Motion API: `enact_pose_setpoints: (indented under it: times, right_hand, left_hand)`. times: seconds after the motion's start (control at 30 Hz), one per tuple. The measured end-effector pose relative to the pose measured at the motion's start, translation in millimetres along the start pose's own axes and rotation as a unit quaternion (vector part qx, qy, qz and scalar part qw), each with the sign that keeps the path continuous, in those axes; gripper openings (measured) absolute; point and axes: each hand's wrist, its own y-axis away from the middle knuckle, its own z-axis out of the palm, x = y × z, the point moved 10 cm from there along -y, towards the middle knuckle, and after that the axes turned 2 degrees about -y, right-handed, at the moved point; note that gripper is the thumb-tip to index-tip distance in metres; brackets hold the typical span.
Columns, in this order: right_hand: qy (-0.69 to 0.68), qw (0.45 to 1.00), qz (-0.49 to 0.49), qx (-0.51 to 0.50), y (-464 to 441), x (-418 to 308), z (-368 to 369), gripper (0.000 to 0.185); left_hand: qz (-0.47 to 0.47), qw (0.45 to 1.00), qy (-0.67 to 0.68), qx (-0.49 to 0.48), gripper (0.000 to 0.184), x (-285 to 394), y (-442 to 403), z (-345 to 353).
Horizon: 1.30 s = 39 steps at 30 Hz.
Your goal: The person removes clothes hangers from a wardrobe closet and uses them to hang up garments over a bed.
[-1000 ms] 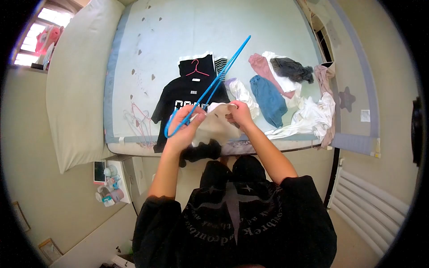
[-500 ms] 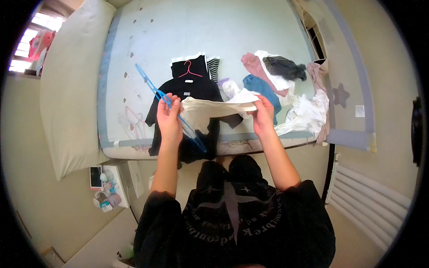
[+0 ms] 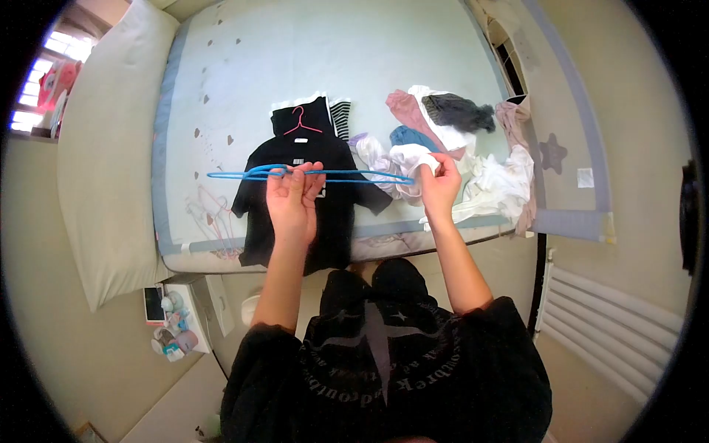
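Note:
My left hand pinches a blue clothes hanger near its middle and holds it level above the bed. My right hand grips a white garment that hangs bunched beside the hanger's right end. Whether the hanger's tip is inside the cloth, I cannot tell. Beneath my left hand a black T-shirt lies spread on the bed. A pink hanger rests just above its collar, on other folded dark clothing.
Crumpled clothes lie to the right: a dark grey piece, a pink one, a blue one and a white heap. Pale pink hangers lie at left on the bed. A bedside cabinet stands lower left.
The blue hanger has swung from a steep slant to level. My left hand has let go of the white garment, which now hangs from my right hand alone.

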Motion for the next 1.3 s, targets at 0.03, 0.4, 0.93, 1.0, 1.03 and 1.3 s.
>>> enact_pose_setpoints:
  times: [0.03,0.4,0.93,1.0,1.03,1.3]
  right_hand:
    - [0.023,1.000,-0.008,0.017,-2.4,0.7,-3.6,0.018]
    - [0.144,0.985,-0.066,0.067,16.7,-41.1,1.3,0.019]
    - [0.299,0.835,-0.401,-0.229,51.3,-146.4,67.2,0.023]
    - [0.297,0.833,-0.386,-0.262,49.1,-136.6,70.0,0.018]
    - [0.295,0.840,-0.367,-0.269,47.0,-132.9,69.9,0.016]
    - [0.176,0.925,-0.255,-0.220,25.0,-147.0,20.8,0.010]
  left_hand:
    - [0.000,1.000,0.002,0.015,0.012,-3.9,4.0,1.9]
    - [-0.032,0.993,0.044,0.108,0.011,-66.5,39.2,28.5]
    - [-0.111,0.982,0.122,0.095,0.011,-81.3,39.8,25.4]
    - [-0.128,0.978,0.129,0.102,0.014,-84.5,41.3,23.9]
    - [-0.137,0.976,0.132,0.104,0.016,-85.5,41.6,23.0]
    - [-0.139,0.919,-0.318,-0.185,0.029,-103.0,48.9,-5.9]
